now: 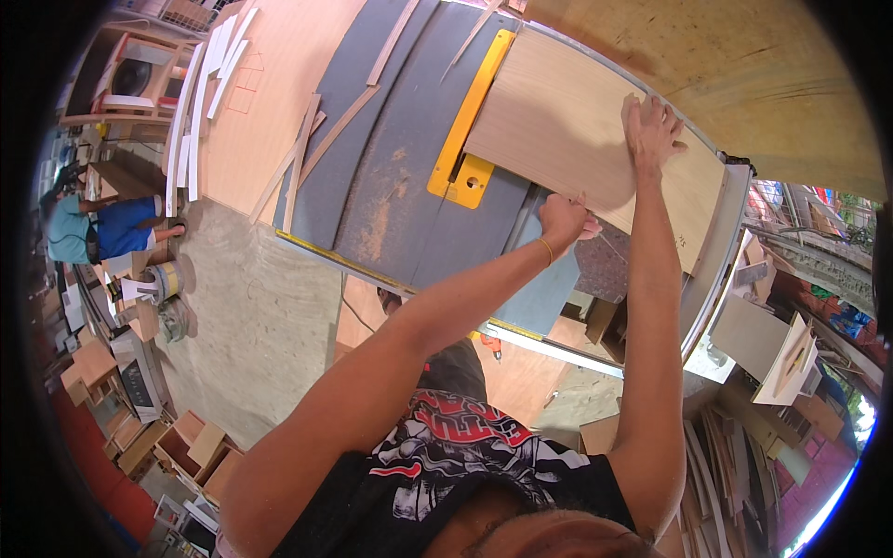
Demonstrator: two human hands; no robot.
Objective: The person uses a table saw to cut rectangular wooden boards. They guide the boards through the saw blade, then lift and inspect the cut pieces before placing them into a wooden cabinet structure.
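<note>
A pale wooden panel (549, 102) lies flat on the grey top of a table saw (409, 205). Its left end reaches the saw's yellow insert plate (473, 112), which has a dark slot along it. At the panel's near edge, my left hand (567, 221) is closed, its curled fingers gripping that edge. My right hand (653, 135) rests on top of the panel toward its far right side, palm down with fingers spread. I cannot make out the saw blade.
Thin wood offcuts (312, 153) and sawdust (377, 219) lie on the saw top's left. White strips (191, 112) rest on a wooden board beyond. A person in blue shorts (126, 223) is at far left. An orange drill (491, 345) shows below the saw's edge; scrap boards (730, 465) stand at right.
</note>
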